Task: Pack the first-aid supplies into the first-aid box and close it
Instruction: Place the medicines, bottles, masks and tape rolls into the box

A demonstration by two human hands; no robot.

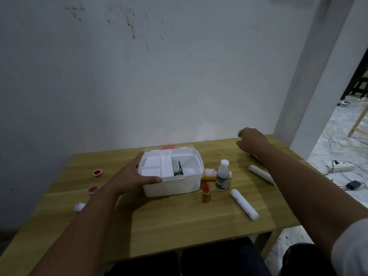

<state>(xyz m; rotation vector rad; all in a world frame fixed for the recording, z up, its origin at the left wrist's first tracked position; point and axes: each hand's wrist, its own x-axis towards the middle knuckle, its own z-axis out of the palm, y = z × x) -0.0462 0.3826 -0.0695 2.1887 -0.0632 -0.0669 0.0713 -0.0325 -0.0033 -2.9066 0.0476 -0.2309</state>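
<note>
The open white first-aid box [172,173] stood near the middle of the wooden table [179,226], toward its far edge by the wall. A white divided tray [157,166] filled the left part of the box, and a green-and-white carton [177,168] stood on edge just right of the tray. The lid [169,147], with a red patch, lay behind the box against the wall [139,76].

The left hand [135,176] grasped the near-left corner of the box, thumb lying along the front rim and fingers [139,157] reaching along the left side. The right hand [252,140] hung over the far right part of the table, fingers loosely curled; whether it gripped anything could not be told, since a white item beneath the wrist was mostly hidden.

Just right of the box, a yellow bottle [209,174] lay on its side, and a white bottle [222,176] with a white cap stood upright in front of it. A small orange dropper bottle [206,193] with a red cap stood near the front-right corner of the box. One white bandage roll [244,204] lay diagonally at the near right, and a second roll [260,173] lay farther right, partly covered by the right forearm.

Left of the box, well apart from it, sat two red tape rolls [97,173], one nearer than the other. A small white object [79,207] lay at the near-left table edge, partly hidden by the left forearm.
</note>
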